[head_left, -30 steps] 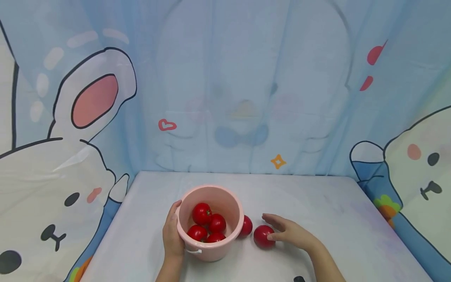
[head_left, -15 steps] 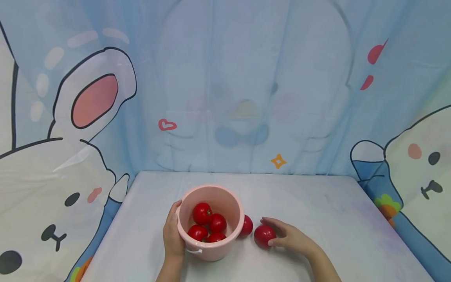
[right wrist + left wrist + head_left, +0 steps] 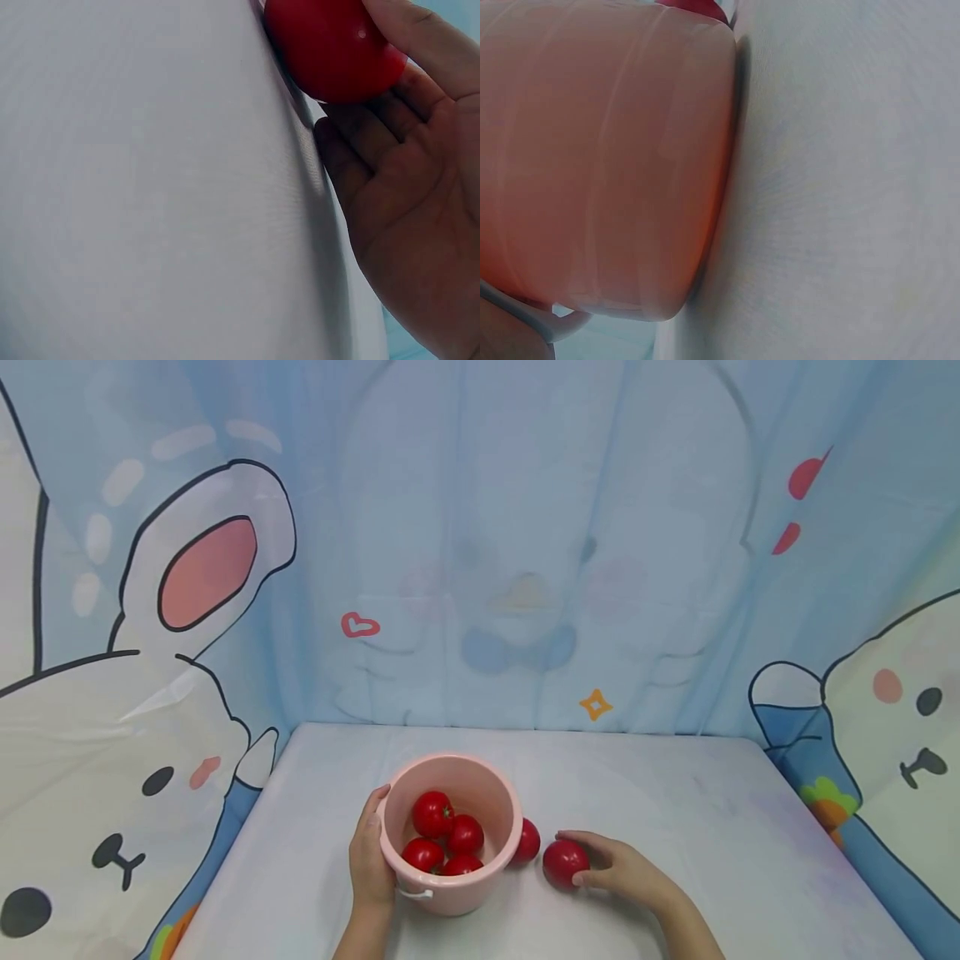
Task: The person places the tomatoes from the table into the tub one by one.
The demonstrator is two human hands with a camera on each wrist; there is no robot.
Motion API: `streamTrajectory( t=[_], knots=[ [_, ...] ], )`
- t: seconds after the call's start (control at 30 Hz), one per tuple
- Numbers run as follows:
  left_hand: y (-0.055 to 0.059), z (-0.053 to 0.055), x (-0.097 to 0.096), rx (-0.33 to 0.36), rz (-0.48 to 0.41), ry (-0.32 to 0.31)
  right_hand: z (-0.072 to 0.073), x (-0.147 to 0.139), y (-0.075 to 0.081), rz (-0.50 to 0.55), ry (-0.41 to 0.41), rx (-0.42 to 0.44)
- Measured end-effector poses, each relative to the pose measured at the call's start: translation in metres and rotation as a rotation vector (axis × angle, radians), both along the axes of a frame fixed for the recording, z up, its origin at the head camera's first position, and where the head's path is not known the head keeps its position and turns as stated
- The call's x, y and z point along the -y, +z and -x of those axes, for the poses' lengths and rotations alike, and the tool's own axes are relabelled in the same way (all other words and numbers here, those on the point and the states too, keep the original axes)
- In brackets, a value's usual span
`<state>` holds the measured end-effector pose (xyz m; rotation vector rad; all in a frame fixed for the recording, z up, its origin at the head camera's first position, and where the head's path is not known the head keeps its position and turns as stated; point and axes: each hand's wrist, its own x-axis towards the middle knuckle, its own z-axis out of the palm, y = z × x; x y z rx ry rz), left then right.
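A pink bucket (image 3: 450,893) stands upright on the table with several red tomatoes (image 3: 432,814) inside. My left hand (image 3: 371,864) holds it at its left side, fingertips reaching to the rim; in the left wrist view the bucket wall (image 3: 607,150) fills much of the picture. To the right, my right hand (image 3: 626,872) grips a darker red tomato (image 3: 565,862), thumb in front and fingers behind. The right wrist view shows that glossy tomato (image 3: 330,49) low against the white cloth, between thumb and fingers. Another tomato (image 3: 527,842) lies against the bucket's right side, partly hidden by it.
A white cloth covers the table (image 3: 675,793). Behind it hangs a light blue curtain (image 3: 517,527) with printed cartoon rabbits on both sides. A small white handle end (image 3: 415,894) sticks out at the bucket's front left.
My right hand's fingers have come down and closed in around the darker tomato. A dark object at the front edge has gone out of view. The left hand and bucket stay in place.
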<state>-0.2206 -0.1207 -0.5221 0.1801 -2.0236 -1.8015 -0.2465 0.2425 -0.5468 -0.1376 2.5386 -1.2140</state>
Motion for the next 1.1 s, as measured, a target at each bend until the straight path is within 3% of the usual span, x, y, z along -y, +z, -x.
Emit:
streamTrajectory(
  t=[0.43,1.1],
  knots=[
    [0.002,-0.002,-0.001,0.002,-0.011,0.001,0.004,-0.001,0.001,-0.039,-0.038,0.0],
    [0.0,0.0,0.0,0.021,-0.013,0.004,0.016,-0.008,0.042,-0.024,0.031,-0.094]
  ],
)
